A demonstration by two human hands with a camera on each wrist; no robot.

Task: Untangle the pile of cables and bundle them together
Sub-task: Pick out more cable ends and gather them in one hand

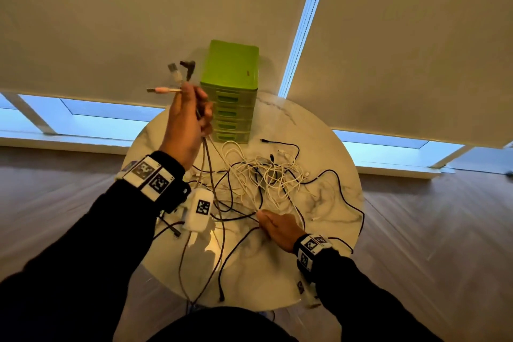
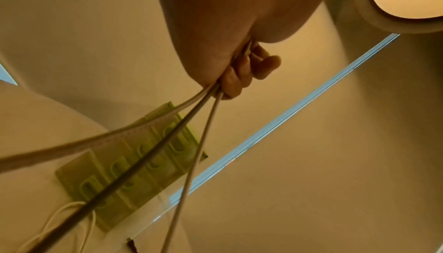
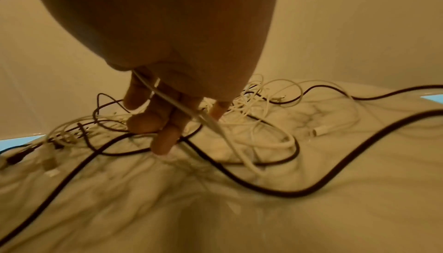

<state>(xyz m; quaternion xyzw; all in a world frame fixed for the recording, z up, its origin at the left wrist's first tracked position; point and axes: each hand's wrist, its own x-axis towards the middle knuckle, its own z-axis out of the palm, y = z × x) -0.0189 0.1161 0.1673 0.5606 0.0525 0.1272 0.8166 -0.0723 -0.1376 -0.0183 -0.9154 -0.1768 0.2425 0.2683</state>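
Note:
My left hand (image 1: pixel 191 116) is raised above the table's left side, next to the drawer unit, and grips several cables near their ends. A pink plug (image 1: pixel 163 90), a white plug (image 1: pixel 175 71) and a black plug (image 1: pixel 188 66) stick out above the fist. The held cables (image 2: pixel 167 143) hang from the curled fingers (image 2: pixel 239 73) down to the table. A tangle of white and black cables (image 1: pixel 266 175) lies mid-table. My right hand (image 1: pixel 277 226) sits low at the pile's near edge. A white cable (image 3: pixel 210 122) runs through that hand (image 3: pixel 189 126) between thumb and fingers.
A green plastic drawer unit (image 1: pixel 230 78) stands at the back of the round marble table (image 1: pixel 277 272). Black cables (image 1: pixel 222 280) trail over the table's front edge. One long black cable (image 3: pixel 299 192) curves across the surface near my right hand. Roller blinds and windows are behind.

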